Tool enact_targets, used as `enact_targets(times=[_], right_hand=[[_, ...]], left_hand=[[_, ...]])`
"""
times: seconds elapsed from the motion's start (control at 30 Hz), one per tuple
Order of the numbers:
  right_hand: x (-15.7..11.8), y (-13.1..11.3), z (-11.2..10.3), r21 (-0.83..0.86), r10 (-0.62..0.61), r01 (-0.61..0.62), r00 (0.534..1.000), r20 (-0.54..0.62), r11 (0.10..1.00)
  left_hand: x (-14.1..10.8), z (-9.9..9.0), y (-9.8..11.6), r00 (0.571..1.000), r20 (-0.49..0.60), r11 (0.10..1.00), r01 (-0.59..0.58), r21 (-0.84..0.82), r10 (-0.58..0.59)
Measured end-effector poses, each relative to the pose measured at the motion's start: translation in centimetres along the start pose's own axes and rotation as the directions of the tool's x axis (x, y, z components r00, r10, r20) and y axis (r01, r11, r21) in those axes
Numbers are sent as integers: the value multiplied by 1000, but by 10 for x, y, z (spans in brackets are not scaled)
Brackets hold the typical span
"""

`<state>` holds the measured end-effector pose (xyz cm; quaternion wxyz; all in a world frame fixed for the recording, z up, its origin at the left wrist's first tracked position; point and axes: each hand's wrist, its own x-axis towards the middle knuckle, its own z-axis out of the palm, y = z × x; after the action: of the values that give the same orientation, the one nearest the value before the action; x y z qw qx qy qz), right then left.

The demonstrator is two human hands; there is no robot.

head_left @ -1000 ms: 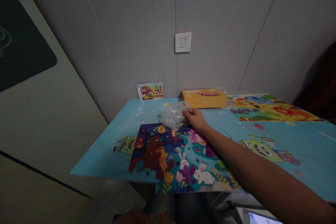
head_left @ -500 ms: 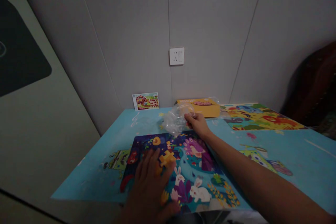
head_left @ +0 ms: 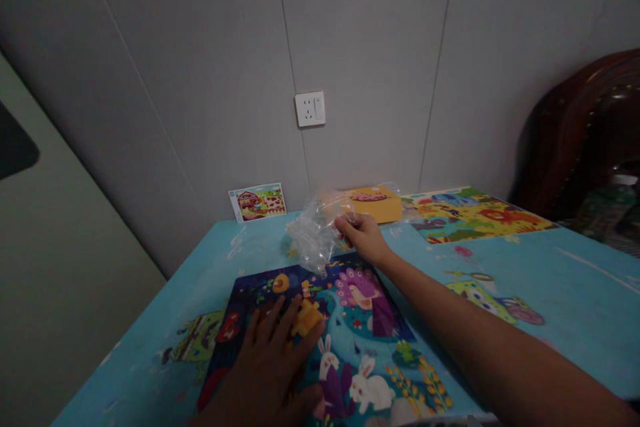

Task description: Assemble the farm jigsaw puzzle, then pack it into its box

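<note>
A clear plastic bag (head_left: pixel 316 230) is pinched in the fingers of my right hand (head_left: pixel 361 235), above the far edge of a dark picture puzzle (head_left: pixel 350 340). The puzzle shows rabbits, a purple bird and a stream. My left hand (head_left: pixel 270 347) rests over the puzzle's left part with its fingers spread, covering some of the picture. Beside its fingertips lies a yellow puzzle piece (head_left: pixel 307 318). Behind the bag sits a yellow box (head_left: pixel 380 207), its left end partly seen through the plastic.
A small farm picture card (head_left: pixel 259 203) leans against the wall at the back left. Another colourful puzzle sheet (head_left: pixel 480 215) lies at the back right. The blue cartoon-print tabletop (head_left: pixel 425 267) meets a grey wall with a socket (head_left: pixel 310 109). A dark chair (head_left: pixel 585 120) stands at right.
The view has turned to the right, so the scene sits further left. My right hand still grips the bag, which hangs over the puzzle's far edge. My left hand stays spread on the puzzle.
</note>
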<state>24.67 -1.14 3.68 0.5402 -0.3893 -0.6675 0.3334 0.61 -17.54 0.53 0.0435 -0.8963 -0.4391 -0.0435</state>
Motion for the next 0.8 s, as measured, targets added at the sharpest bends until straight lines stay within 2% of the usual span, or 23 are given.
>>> enact_targets(times=[0.07,0.13,0.23,0.37,0.43,0.53,0.63,0.7,0.73,0.77,0.8], right_hand=[[-1,-1,1,-13,5,-5,1000,12,1000],[-1,-1,2,-29,5,-4,1000,28,1000],[-3,1,5,-49,-12,14,999,51,999],[-4,5,8,-57,-37,41,997,68,998],[-4,6,8,-55,-48,52,997,65,997],[-5,4,7,-52,-65,68,997,47,996],[-5,1,7,-47,-87,87,996,16,995],[-6,-1,8,-21,-117,116,993,-18,993],[-7,-2,9,0,-130,130,991,-34,991],[-8,-3,11,25,-140,141,989,-53,990],[-10,-4,12,48,-146,150,987,-70,988]], left_hand=[[-2,2,1,999,-30,999,-45,-9,44],[-5,6,0,990,-45,990,-137,-28,136],[-6,14,-5,964,0,961,-265,-76,266],[-2,17,-9,958,67,955,-270,-121,279],[2,9,-6,956,68,952,-273,-141,285],[6,-17,-3,954,73,944,-274,-181,291],[14,-40,-9,933,128,905,-283,-316,337],[28,-47,-21,948,114,840,-201,-504,296],[38,-46,-29,970,87,774,-124,-621,225],[49,-45,-38,996,21,648,-37,-761,82],[63,-41,-47,996,-45,490,-4,-872,-72]])
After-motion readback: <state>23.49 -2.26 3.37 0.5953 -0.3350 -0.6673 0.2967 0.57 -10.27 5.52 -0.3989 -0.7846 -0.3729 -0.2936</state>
